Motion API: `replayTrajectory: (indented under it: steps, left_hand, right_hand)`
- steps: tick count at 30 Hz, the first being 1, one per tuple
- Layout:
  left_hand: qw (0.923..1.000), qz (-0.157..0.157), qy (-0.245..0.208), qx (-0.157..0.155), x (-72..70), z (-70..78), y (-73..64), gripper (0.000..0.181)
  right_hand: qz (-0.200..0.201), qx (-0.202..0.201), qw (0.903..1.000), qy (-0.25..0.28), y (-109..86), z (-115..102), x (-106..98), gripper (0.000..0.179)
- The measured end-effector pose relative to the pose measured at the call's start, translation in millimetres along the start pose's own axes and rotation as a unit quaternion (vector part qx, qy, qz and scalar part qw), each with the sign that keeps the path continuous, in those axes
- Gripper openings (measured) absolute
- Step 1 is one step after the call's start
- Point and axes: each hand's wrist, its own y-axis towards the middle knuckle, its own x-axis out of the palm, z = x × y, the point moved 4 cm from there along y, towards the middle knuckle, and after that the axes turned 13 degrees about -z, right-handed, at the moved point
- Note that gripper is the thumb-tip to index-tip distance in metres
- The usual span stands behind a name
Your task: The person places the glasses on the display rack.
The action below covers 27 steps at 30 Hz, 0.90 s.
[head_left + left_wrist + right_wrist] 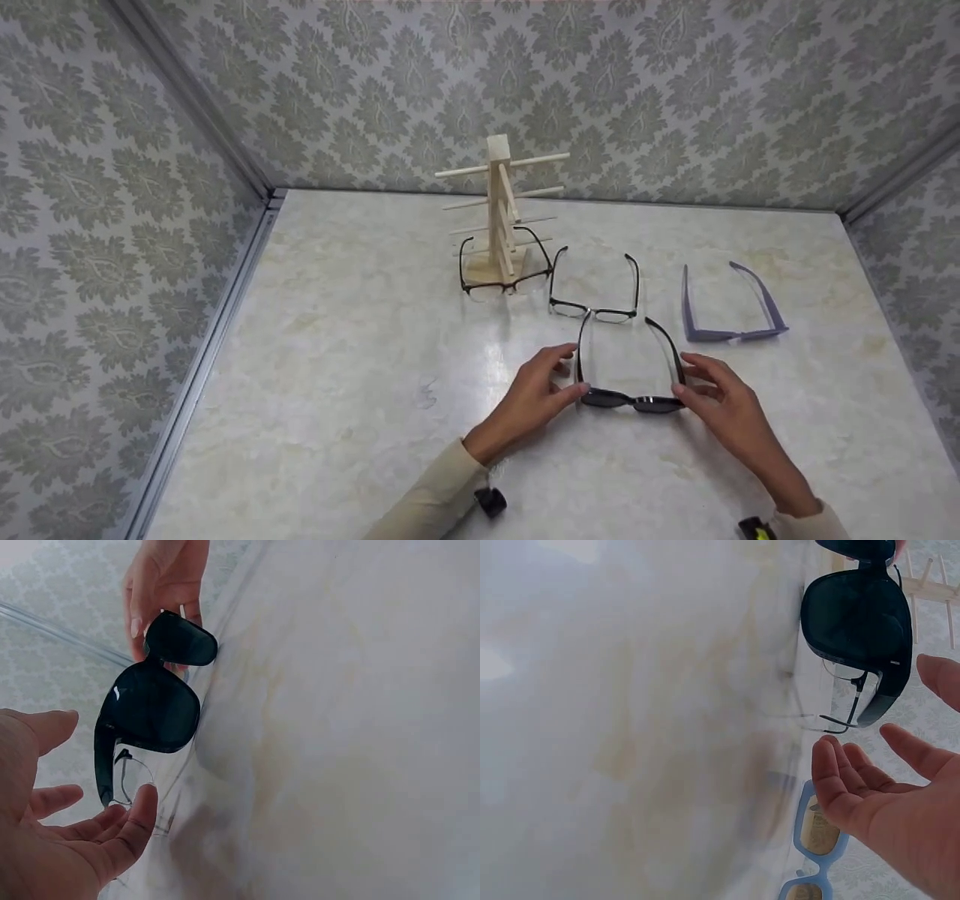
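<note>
Black sunglasses [656, 405] with dark lenses stand on the table, lenses toward the person and temples unfolded. My left hand [536, 394] is at their left hinge and temple, my right hand [724, 401] at the right. In the left wrist view the fingers of the left hand [112, 840] are relaxed, the thumb apart from the sunglasses [161, 709]. The right wrist view likewise shows the right hand [900, 795] with loose fingers beside the sunglasses [855, 622]. Whether fingertips touch the temples is hard to tell.
Just behind lie thin black-framed eyeglasses [637, 285]. Another dark-framed pair [487, 285] sits around the base of a wooden display stand [495, 195] with pegs. Purple-blue glasses [712, 335] lie to the right. Patterned walls [450, 90] border the table [337, 360].
</note>
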Motion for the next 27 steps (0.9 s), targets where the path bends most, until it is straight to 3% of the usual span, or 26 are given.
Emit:
replayTrajectory:
  steps: [6, 13, 19, 27]
  left_hand:
    - [0.9999, -0.012, 0.006, 0.004, 5.0, -0.1, 2.6, 0.064]
    - [0.9983, -0.009, 0.040, 0.041, 10.6, -12.7, 7.0, 0.060]
    - [0.9996, -0.016, 0.007, 0.024, 8.9, -2.2, 8.0, 0.061]
    - [0.9978, -0.007, 0.058, 0.032, 14.4, -3.1, 7.9, 0.063]
  right_hand:
    - [-0.020, 0.015, 0.9997, 0.009, -1.5, 3.7, 1.9, 0.058]
    - [-0.019, -0.003, 0.9986, 0.049, -3.6, 5.0, 3.8, 0.060]
    - [-0.017, -0.025, 0.9948, 0.097, -3.9, 5.2, 6.0, 0.048]
    - [-0.010, -0.029, 0.9951, 0.094, -7.9, 3.2, 5.5, 0.042]
